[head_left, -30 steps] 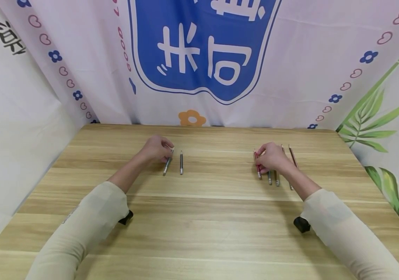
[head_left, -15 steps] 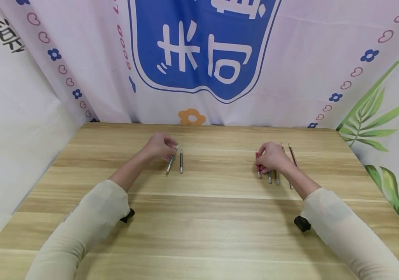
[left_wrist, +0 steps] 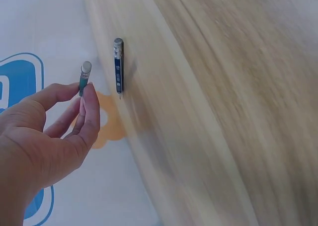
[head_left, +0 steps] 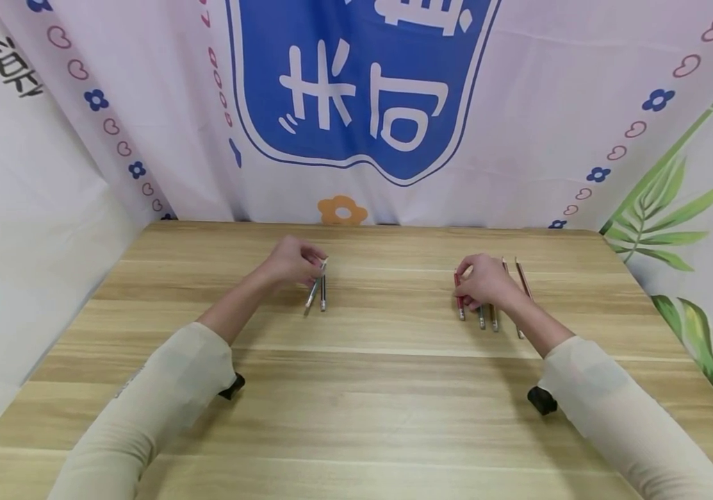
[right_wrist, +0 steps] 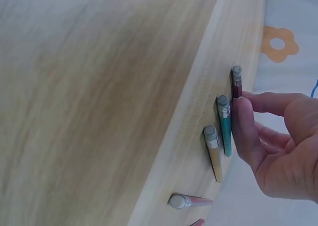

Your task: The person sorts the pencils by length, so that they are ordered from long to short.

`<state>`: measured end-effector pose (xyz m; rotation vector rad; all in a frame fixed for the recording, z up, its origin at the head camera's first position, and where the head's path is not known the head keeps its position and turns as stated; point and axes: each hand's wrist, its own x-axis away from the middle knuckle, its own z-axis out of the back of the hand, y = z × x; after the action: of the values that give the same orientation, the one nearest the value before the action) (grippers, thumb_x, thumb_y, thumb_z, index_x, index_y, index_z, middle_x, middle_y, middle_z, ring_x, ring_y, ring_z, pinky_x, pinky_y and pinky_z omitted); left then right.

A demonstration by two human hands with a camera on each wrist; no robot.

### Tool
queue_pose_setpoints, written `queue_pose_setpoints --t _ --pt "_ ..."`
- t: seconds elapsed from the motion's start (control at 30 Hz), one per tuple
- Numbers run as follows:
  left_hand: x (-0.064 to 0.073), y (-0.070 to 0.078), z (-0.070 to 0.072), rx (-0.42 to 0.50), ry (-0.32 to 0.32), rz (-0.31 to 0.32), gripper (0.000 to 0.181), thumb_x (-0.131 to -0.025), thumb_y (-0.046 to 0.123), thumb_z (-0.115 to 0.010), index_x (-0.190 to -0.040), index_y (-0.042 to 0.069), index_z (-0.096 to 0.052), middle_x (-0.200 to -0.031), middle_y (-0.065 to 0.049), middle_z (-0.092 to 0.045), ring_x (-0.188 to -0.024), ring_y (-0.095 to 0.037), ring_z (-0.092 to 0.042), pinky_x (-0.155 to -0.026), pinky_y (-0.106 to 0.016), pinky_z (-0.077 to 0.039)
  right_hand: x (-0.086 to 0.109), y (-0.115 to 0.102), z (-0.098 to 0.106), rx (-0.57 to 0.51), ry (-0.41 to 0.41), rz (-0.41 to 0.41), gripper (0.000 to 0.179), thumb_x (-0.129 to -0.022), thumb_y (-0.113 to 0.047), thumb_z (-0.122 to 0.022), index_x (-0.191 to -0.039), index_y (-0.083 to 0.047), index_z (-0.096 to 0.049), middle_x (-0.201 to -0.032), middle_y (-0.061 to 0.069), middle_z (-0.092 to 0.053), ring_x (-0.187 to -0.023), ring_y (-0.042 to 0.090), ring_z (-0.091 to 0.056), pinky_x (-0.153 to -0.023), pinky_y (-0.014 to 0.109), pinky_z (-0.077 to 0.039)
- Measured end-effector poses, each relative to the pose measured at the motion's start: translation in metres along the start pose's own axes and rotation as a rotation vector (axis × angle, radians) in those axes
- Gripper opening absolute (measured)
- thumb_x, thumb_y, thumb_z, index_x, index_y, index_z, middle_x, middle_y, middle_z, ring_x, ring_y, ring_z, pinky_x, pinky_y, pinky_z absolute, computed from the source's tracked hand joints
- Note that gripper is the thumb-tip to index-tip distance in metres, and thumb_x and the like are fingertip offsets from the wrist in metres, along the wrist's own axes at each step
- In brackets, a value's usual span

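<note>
My left hand [head_left: 297,261] pinches a green pencil [left_wrist: 84,77] between thumb and fingertips, its eraser end toward me. A dark pencil [head_left: 323,292] with a white eraser lies on the table just right of it. In the head view the two pencils nearly touch; in the left wrist view they stand apart. On the other side, my right hand [head_left: 484,281] pinches a red pencil [right_wrist: 237,82] near the table. Close beside that lie a second green pencil [right_wrist: 225,124] and a yellow pencil [right_wrist: 212,151]. Fingers hide parts of both held pencils.
Under the right wrist are two reddish pencils, one [head_left: 522,276] slanted farther right and one [right_wrist: 191,201] nearer. The wooden table [head_left: 363,403] ends at a printed cloth [head_left: 256,187] at the back. Black wrist devices show below both sleeves.
My left hand has moved right with the green pencil, closing up to the dark pencil. My right hand and the red pencil have barely moved.
</note>
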<state>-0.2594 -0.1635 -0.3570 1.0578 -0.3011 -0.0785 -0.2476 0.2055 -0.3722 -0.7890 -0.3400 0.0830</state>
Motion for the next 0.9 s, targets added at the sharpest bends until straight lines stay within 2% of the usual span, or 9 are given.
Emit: queue_pose_setpoints --t 0.4,0.57,0.77,0.9 --pt "-0.001 0.013 -0.015 0.016 -0.043 -0.014 0.037 -0.089 -0.013 -0.07 -0.125 -0.015 -0.063 -0.097 -0.015 -0.062 -0.075 -0.018 -0.063 -0.076 -0.035 -0.067 0.001 0.003 0.0 -0.002 -0.036 0.04 0.034 -0.093 0.005 -0.072 -0.124 0.012 -0.059 -0.077 0.013 -0.073 -0.058 0.012 -0.066 -0.056 0.028 -0.064" --pt "-0.004 0.015 -0.022 0.037 -0.058 -0.022 0.037 -0.09 -0.013 -0.069 -0.126 -0.015 -0.063 -0.099 -0.015 -0.062 -0.077 -0.019 -0.064 -0.079 -0.037 -0.067 0.0 0.004 0.0 -0.004 -0.021 0.041 0.034 -0.092 0.005 -0.073 -0.123 0.012 -0.06 -0.076 0.012 -0.073 -0.057 0.011 -0.066 -0.055 0.026 -0.063" --pt "-0.005 0.018 -0.03 0.037 -0.076 -0.039 0.035 -0.09 -0.013 -0.069 -0.124 -0.014 -0.064 -0.097 -0.015 -0.063 -0.073 -0.02 -0.066 -0.084 -0.046 -0.066 0.001 0.005 -0.002 -0.027 -0.008 0.028 0.036 -0.091 0.005 -0.074 -0.124 0.012 -0.061 -0.075 0.011 -0.074 -0.056 0.01 -0.067 -0.055 0.024 -0.063" --pt "-0.006 0.021 -0.037 0.06 -0.091 -0.033 0.036 -0.09 -0.013 -0.069 -0.125 -0.014 -0.063 -0.095 -0.014 -0.062 -0.072 -0.019 -0.066 -0.082 -0.043 -0.066 0.0 0.005 -0.003 -0.028 0.002 0.028 0.035 -0.091 0.006 -0.074 -0.123 0.012 -0.061 -0.074 0.011 -0.074 -0.057 0.01 -0.067 -0.055 0.025 -0.063"
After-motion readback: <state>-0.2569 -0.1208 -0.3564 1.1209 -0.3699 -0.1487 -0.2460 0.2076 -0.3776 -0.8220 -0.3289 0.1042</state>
